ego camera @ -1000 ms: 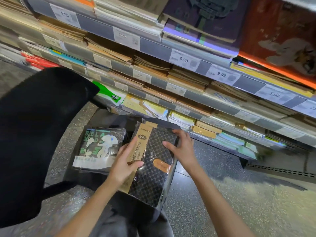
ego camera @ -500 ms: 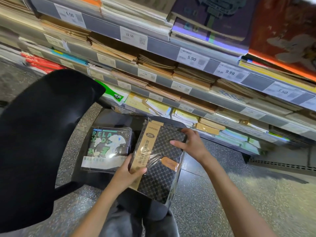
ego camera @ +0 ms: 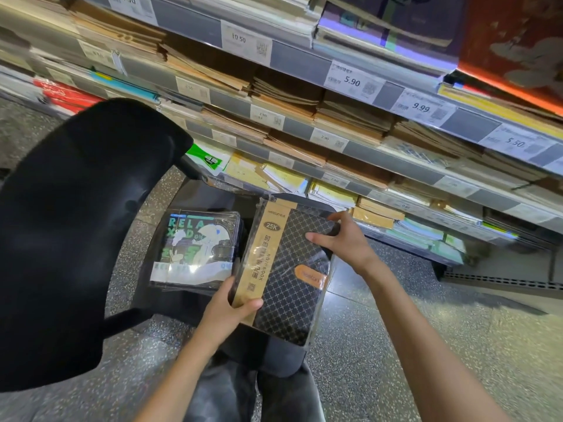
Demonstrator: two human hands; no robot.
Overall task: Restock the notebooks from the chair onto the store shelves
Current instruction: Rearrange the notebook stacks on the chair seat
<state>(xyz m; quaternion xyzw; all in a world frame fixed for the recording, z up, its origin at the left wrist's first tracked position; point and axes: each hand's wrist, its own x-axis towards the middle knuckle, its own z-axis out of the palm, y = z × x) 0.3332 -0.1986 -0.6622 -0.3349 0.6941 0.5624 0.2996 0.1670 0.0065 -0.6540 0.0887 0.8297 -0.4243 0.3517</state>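
Black, diamond-patterned and wrapped in clear plastic, the notebook pack (ego camera: 289, 275) carries a tan paper band marked 25K along its left side. Both hands hold it tilted above the chair seat (ego camera: 207, 196). The left hand (ego camera: 227, 312) has its grip closed on the pack's near left corner, thumb lying across the tan band and fingers hidden underneath. The right hand (ego camera: 344, 242) has its grip closed on the far right edge, thumb on the cover and fingers curled over the rim. Just left of the left-hand grip, a second wrapped pack with green RELAX lettering (ego camera: 195, 248) lies flat on the seat. Further left stands the black chair back (ego camera: 76, 239). Beyond the right-hand grip rise the store shelves (ego camera: 350, 147), stacked with brown and yellow notebooks behind price tags reading 5.90 and 9.99.
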